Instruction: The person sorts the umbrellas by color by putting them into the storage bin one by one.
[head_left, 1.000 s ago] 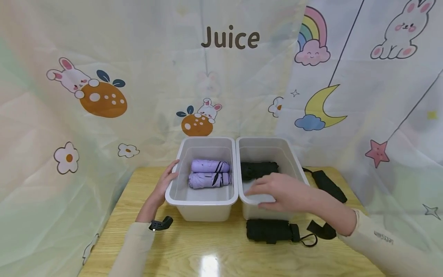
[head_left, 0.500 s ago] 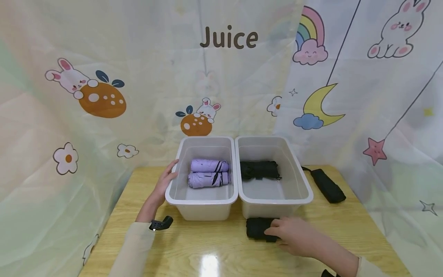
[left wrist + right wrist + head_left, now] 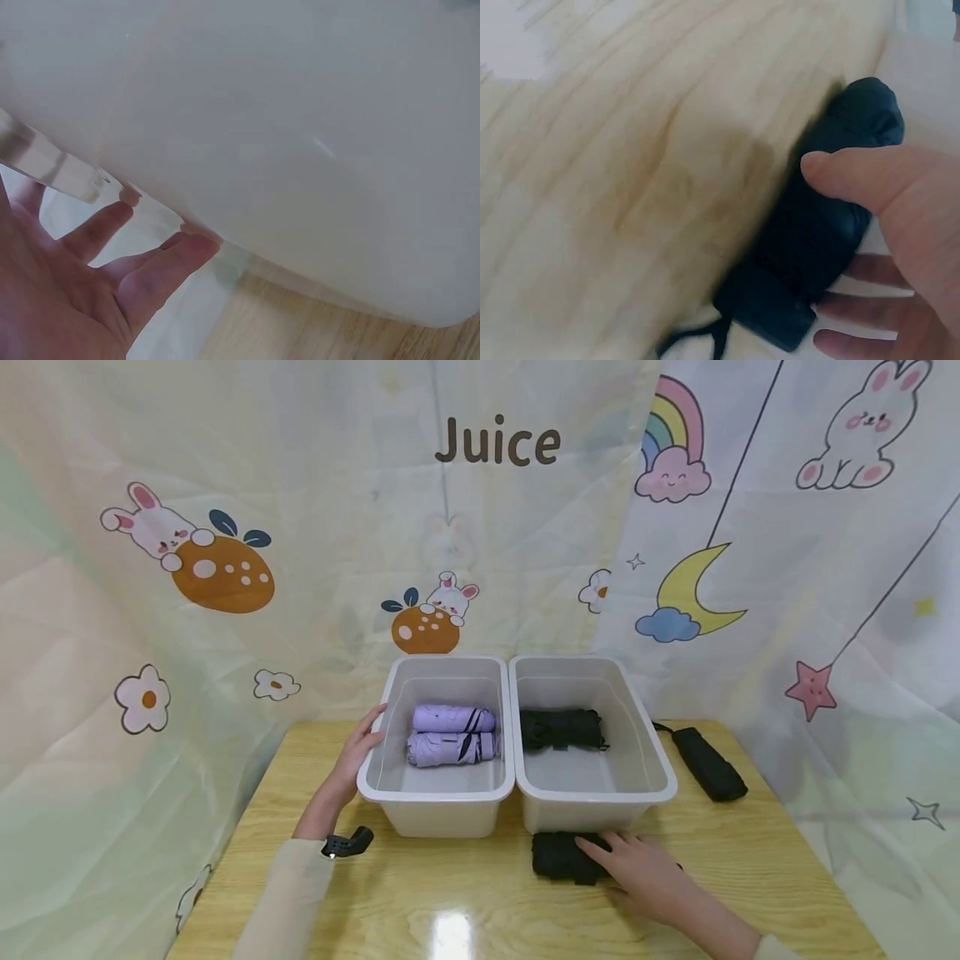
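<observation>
The right grip grasps the near black umbrella, thumb laid over it and fingertips against its side toward the bins. That umbrella lies on the tabletop just in front of the right bin, a cord trailing from one end. The left grip is unclenched, fingertips touching the rim of the left bin, where two purple umbrellas lie side by side. A second black umbrella lies inside the right bin; a third black umbrella lies on the tabletop to that bin's right. Behind hangs a pale curtain printed with rabbits and flowers
</observation>
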Motion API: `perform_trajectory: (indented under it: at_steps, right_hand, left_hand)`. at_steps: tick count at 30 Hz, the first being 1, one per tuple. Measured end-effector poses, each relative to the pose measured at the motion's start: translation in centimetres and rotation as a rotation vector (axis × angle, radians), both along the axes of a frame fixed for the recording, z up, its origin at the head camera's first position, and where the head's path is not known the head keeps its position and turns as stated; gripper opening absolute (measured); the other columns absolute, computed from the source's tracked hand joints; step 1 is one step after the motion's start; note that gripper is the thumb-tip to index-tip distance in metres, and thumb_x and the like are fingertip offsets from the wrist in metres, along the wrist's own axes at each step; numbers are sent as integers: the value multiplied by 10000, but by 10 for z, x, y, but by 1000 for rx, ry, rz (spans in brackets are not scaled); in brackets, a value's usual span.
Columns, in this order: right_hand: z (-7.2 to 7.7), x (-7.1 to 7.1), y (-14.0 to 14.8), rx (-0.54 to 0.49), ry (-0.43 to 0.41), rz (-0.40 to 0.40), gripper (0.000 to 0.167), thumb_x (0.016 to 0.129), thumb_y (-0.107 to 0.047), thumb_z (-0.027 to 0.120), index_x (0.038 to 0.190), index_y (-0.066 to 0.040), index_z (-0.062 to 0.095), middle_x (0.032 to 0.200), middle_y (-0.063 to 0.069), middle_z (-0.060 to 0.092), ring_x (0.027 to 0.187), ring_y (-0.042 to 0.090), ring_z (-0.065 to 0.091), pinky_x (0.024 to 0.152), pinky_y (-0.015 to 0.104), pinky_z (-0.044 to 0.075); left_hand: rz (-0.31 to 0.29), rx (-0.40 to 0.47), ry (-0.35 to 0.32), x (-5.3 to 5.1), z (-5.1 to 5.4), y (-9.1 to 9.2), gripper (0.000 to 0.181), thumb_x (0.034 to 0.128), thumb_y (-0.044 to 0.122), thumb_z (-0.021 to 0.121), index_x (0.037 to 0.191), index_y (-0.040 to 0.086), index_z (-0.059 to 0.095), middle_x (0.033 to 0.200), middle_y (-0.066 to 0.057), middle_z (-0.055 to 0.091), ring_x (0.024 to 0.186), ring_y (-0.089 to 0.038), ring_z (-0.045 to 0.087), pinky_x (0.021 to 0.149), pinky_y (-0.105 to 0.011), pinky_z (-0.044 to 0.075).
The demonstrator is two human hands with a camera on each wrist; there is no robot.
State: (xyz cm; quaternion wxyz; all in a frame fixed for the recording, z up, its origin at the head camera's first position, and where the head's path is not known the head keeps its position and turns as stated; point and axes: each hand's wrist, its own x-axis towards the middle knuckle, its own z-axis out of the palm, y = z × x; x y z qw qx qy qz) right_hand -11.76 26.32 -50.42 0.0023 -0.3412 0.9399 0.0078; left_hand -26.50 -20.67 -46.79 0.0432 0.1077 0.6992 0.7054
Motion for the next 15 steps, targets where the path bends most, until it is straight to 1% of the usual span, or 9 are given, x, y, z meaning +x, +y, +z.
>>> perform_trajectory:
  at_steps: [3, 6, 8, 10, 13, 15]
  right_hand:
    - [-9, -2, -4, -15, 15, -5, 750, 796, -376, 788, 1451, -210, 464, 1214, 143, 526, 948, 304, 567, 668, 441, 497]
    - [-15, -5, -6, -42, 21, 14, 766, 774, -408, 799, 1436, -189, 482, 1201, 141, 514, 916, 286, 556, 654, 425, 500]
    - [-17, -7, -7, -61, 3, 31, 787, 775, -450, 791, 1448, -205, 464, 1226, 124, 509, 962, 289, 554, 708, 440, 506]
    - [-20, -10, -8, -64, -5, 48, 826, 786, -517, 759, 1484, -249, 409, 1250, 103, 508, 1006, 277, 550, 769, 459, 497]
    - [-26, -17, -10, -53, 7, 84, 867, 803, -629, 673, 1527, -324, 305, 1269, 85, 523, 1057, 263, 547, 847, 490, 467]
    - [-30, -21, -12, -38, 27, 108, 880, 809, -691, 606, 1539, -352, 251, 1273, 84, 534, 1064, 252, 552, 865, 493, 458]
  left_hand:
    - [-4, -6, -2, 0, 0, 0, 541, 1046, 191, 391, 1554, 159, 208, 1553, -198, 226, 1311, -449, 339, 999, -568, 364]
    - [-10, -11, -3, 0, -2, 1, 546, 1048, 196, 387, 1556, 153, 194, 1552, -207, 222, 1309, -452, 337, 999, -560, 370]
    - [-7, -5, -1, 0, -2, 1, 544, 1047, 192, 387, 1554, 149, 197, 1546, -213, 227, 1304, -458, 337, 997, -562, 372]
    - [-5, 0, 6, -1, -2, 1, 542, 1047, 188, 381, 1554, 144, 196, 1542, -220, 228, 1303, -461, 334, 998, -566, 368]
    - [2, 11, 6, -2, -2, 1, 540, 1047, 187, 382, 1553, 145, 198, 1542, -219, 228, 1308, -466, 324, 1006, -586, 349]
    - [-1, 18, 1, -1, -2, 0, 540, 1050, 187, 382, 1555, 152, 194, 1548, -209, 220, 1314, -465, 316, 1010, -602, 335]
